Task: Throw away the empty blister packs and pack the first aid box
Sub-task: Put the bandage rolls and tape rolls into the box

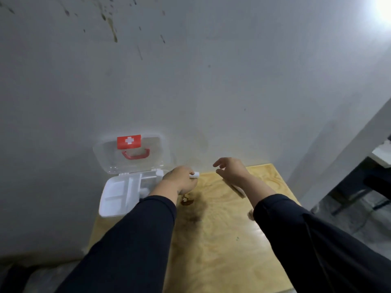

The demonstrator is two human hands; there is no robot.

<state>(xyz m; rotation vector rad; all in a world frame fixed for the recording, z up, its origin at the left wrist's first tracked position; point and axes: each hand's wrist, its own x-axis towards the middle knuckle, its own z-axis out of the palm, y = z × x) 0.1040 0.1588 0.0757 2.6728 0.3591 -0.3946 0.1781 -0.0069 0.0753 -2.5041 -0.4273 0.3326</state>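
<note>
**Small white item heading for the open box**

Left hand [179, 179] is gripping a small white cylindrical item [195, 175]; right hand [231, 169] is hovering released. Best carried toward nine o'clock and lowered gently into a free compartment. Clear-lidded white plastic first aid box [118, 199] is standing open on the pale wooden table [222, 240]; contents unclear, and no blister packs are showing.

Light plywood tabletop [222, 229] with swirly grain, pushed against grey plaster wall [211, 81]. Dark brown stain [187, 201] on the wood near its far left part, darker smudge just below it. Wall has dark streaky splatter marks [113, 28] upper left. Bright light glare [384, 7] top right corner. Dark metal frame [357, 187] at right, blurry.
</note>
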